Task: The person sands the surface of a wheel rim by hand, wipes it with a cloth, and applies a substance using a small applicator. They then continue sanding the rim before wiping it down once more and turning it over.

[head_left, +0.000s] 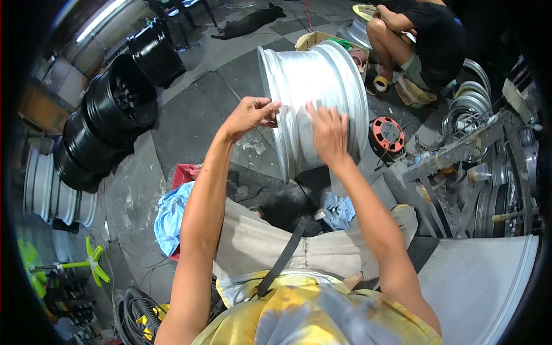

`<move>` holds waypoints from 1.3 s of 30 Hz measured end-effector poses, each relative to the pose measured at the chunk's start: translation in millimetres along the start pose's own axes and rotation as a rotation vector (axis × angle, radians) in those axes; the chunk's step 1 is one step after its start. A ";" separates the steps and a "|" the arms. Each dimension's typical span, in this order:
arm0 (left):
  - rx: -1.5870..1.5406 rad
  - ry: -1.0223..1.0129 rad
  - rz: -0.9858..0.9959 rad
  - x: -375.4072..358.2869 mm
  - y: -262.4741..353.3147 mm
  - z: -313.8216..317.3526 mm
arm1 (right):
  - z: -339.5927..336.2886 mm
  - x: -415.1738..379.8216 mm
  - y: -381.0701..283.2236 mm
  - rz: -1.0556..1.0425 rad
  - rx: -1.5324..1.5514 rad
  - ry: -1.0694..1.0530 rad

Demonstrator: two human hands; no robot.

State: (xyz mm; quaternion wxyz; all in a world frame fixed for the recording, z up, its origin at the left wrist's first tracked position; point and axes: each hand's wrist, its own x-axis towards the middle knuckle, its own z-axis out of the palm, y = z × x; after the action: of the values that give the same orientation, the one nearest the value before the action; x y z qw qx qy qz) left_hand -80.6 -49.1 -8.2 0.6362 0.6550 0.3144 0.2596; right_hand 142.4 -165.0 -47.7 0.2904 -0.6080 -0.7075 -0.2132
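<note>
Noted at the left lip of a silver wheel [307, 75]: left hand [250, 119], thumb and fingertips close together at the metal edge; cannot tell whether clamped on it. Noted over the wheel's barrel: right hand [330, 132], fingers extended and apart, not closed round the barrel; outline blurred. Location of wheel: directly ahead of the wearer, slightly tilted, barrel turned toward the hands.

Recorded nearest the body: pale trousers [339, 253], with a blue cloth [338, 211] near the right leg. To the left, a red crate [185, 172] with a light-blue rag [174, 218] draped over it. Right of the wheel, on the floor, an orange reel [387, 134]. Just behind the wheel, a cardboard box [310, 39].

Further out, at left: several black wheels [118, 92] in a row, with silver rims [52, 184] beside them. At upper right: another person [431, 43], crouching near a roll of tape [380, 84]. At lower right: a large pale panel [471, 287]. At top: a black animal [250, 23], lying on the floor.
</note>
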 end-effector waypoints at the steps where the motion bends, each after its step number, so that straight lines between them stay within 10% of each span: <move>1: -0.020 0.018 0.014 0.2 0.0 1.0 | 6.4 14.0 5.1 0.006 -0.001 -0.002; 39: 0.048 0.044 0.031 4.0 -3.9 0.7 | 7.6 33.4 5.3 0.055 -0.010 0.055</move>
State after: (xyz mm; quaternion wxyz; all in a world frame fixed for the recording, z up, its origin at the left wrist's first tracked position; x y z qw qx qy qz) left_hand -77.7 -46.6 -12.3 0.6091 0.6691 0.3241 0.2761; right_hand 143.4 -134.5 -31.2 0.3122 -0.6227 -0.6812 -0.2254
